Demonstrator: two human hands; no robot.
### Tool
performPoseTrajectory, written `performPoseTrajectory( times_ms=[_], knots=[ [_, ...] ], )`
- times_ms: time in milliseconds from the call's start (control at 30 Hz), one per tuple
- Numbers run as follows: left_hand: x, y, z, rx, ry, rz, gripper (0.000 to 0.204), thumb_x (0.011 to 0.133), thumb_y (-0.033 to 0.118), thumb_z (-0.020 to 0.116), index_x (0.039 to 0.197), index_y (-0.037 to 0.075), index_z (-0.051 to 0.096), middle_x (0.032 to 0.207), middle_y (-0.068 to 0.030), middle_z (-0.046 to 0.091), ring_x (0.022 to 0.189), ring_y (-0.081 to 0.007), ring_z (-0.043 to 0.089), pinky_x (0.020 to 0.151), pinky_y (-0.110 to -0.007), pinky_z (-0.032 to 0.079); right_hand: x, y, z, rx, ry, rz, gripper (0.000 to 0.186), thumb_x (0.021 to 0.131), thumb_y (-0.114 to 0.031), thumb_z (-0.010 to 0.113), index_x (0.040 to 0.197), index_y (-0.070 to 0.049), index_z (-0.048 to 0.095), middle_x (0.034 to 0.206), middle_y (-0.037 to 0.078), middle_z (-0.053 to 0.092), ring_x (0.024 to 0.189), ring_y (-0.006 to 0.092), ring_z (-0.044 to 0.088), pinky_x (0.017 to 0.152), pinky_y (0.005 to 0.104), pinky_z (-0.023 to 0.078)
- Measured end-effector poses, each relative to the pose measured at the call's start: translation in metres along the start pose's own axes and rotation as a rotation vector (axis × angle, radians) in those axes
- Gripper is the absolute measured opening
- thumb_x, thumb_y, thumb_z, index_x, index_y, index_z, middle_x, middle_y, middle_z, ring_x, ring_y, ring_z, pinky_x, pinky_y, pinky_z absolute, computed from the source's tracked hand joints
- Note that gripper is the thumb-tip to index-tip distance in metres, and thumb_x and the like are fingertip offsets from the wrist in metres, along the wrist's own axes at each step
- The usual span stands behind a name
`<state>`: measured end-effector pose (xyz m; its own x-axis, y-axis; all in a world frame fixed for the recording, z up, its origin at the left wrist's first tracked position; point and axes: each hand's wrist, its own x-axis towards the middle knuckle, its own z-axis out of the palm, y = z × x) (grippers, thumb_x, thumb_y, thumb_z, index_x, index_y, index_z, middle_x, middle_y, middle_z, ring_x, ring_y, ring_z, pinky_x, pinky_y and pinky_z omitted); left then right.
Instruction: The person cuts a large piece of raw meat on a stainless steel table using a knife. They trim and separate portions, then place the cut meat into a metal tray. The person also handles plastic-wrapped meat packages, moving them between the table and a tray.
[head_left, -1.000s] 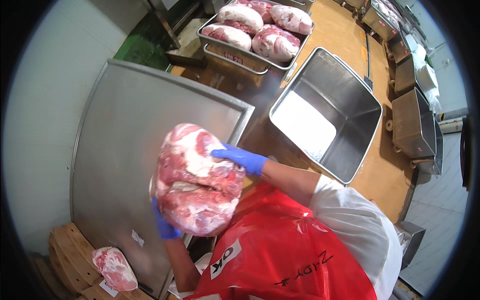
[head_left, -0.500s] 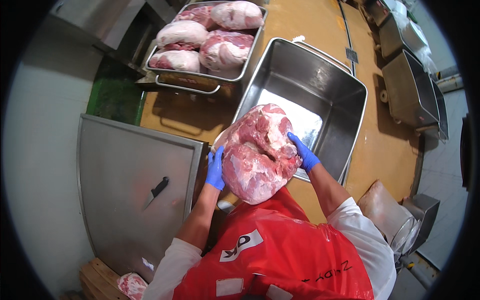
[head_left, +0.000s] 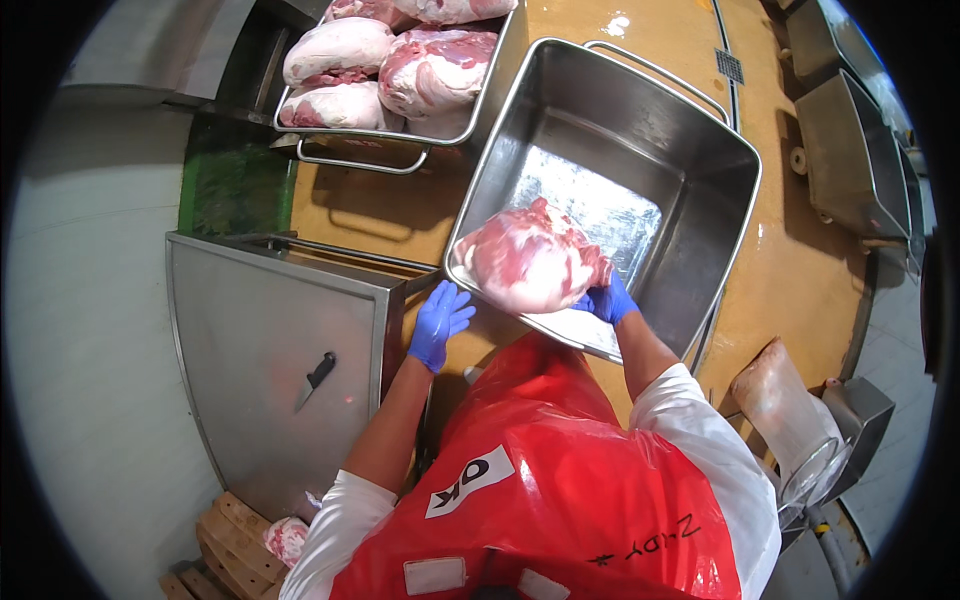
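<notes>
A large raw pork leg (head_left: 528,262), pink with pale fat and a little blurred, is at the near left corner inside a deep steel bin (head_left: 652,150). My right hand (head_left: 612,302), in a blue glove, has its fingers curled at the narrow right end of the meat; part of the grip is hidden. My left hand (head_left: 438,324), also blue-gloved, is off the meat, just outside the bin's near left corner, with its fingers spread and nothing in them.
A steel table (head_left: 270,370) on the left bears a black-handled knife (head_left: 317,380). Far left, another steel bin (head_left: 440,135) is heaped with several pork legs (head_left: 438,72). More steel bins (head_left: 845,150) stand at right. Another meat piece (head_left: 286,540) lies near a wooden pallet (head_left: 235,540).
The pork leg has gone from between both hands, in front of my apron, forward and down into the bin. My left hand has let go; my right hand is still at the meat.
</notes>
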<state>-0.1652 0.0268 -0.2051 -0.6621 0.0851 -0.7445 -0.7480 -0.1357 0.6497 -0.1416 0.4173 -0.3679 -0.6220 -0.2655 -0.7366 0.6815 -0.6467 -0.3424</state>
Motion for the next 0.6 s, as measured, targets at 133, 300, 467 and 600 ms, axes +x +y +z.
performPoseTrajectory(
  times_ms=[133,300,467,600],
  knots=[
    [-0.02,-0.023,-0.045,-0.148,-0.14,0.005,0.056,0.113,0.032,0.051,0.163,0.009,0.038,0.147,-0.0204,0.063,0.117,-0.0319,0.074,0.093,-0.037,0.061,0.006,0.071,-0.002,-0.334,0.053,0.299,0.083,0.106,-0.076,0.034,0.158,-0.013,0.048,0.127,0.015,0.071,0.098,0.0227,0.067,0.081,0.0405,0.054],
    [-0.08,-0.063,-0.115,-0.136,0.071,0.082,0.063,0.111,0.042,0.055,0.161,0.007,0.039,0.142,-0.0215,0.066,0.115,-0.0325,0.073,0.097,-0.041,0.059,0.019,0.095,0.056,-1.275,-0.084,0.145,0.086,0.106,-0.073,0.034,0.14,-0.002,0.068,0.142,0.025,0.067,0.133,0.0394,0.062,0.12,0.0463,0.039],
    [-0.149,-0.101,-0.155,-0.256,0.357,-0.035,0.064,0.11,0.043,0.057,0.16,0.006,0.04,0.14,-0.0207,0.067,0.115,-0.0321,0.072,0.095,-0.04,0.058,0.003,0.079,0.115,-1.456,-0.209,0.189,0.087,0.105,-0.073,0.041,0.139,0.002,0.067,0.144,0.026,0.065,0.137,0.0407,0.06,0.12,0.045,0.04],
    [-0.192,-0.14,-0.152,-0.275,0.481,-0.137,0.062,0.109,0.041,0.057,0.158,0.004,0.042,0.134,-0.02,0.07,0.113,-0.0305,0.072,0.093,-0.038,0.058,0.008,0.086,0.122,-1.486,-0.298,0.227,0.087,0.105,-0.071,0.043,0.149,0.002,0.059,0.155,0.023,0.058,0.145,0.0385,0.053,0.124,0.0422,0.037]
  ],
)
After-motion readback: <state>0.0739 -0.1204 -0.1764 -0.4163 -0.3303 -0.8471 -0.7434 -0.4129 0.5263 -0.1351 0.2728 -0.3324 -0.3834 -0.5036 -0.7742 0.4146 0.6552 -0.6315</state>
